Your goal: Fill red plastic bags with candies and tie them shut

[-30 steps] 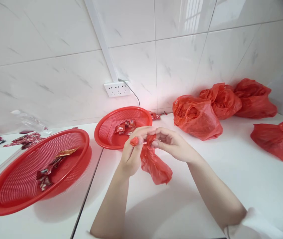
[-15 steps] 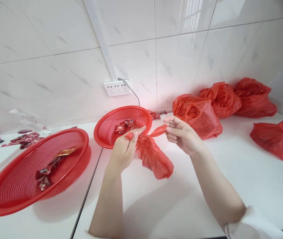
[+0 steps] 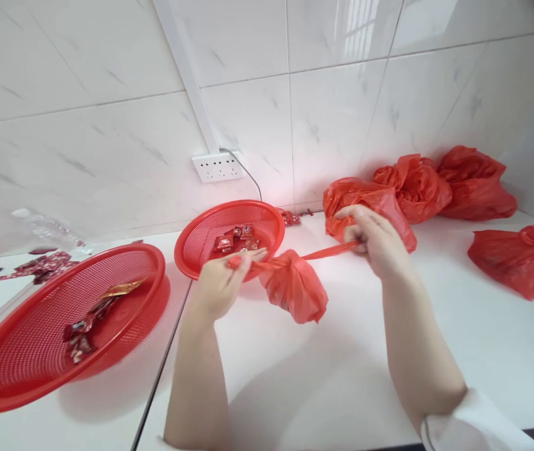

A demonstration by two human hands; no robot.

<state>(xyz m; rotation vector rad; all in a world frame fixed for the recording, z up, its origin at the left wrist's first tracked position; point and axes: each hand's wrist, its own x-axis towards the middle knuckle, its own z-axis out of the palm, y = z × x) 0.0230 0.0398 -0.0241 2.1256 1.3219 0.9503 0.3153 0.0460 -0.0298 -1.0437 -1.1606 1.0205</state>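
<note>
Above the bench (image 3: 313,401), between the two hands, a small red plastic bag (image 3: 297,291) is held up in front of the middle red mesh basket (image 3: 196,250), with its rounded body hanging and its twisted ends (image 3: 330,250) stretched out to either side. One end is pinched between thumb and curled fingers by the left hand (image 3: 217,288); the other is gripped in the bent fingers of the right hand (image 3: 377,241), the index finger being extended away from the rest. The mouth appears to have been gathered and closed, and the closure seems to be at the stage of being drawn tight; whether a knot has been fully locked cannot be told. The bag looks filled, though its contents cannot be made out. Near the right edge of the bench, another red bag (image 3: 513,263) is seen with its top knotted, and may be judged finished. Against the tiled wall (image 3: 332,138), three larger red bags (image 3: 419,188) are bunched together; what is held in them is hidden. A few wrapped packets (image 3: 246,232) are left loose in the middle basket, and a short row of snack packets (image 3: 86,326) in the large red mesh basket (image 3: 36,326) at the left, so these would be judged not yet bagged.
</note>
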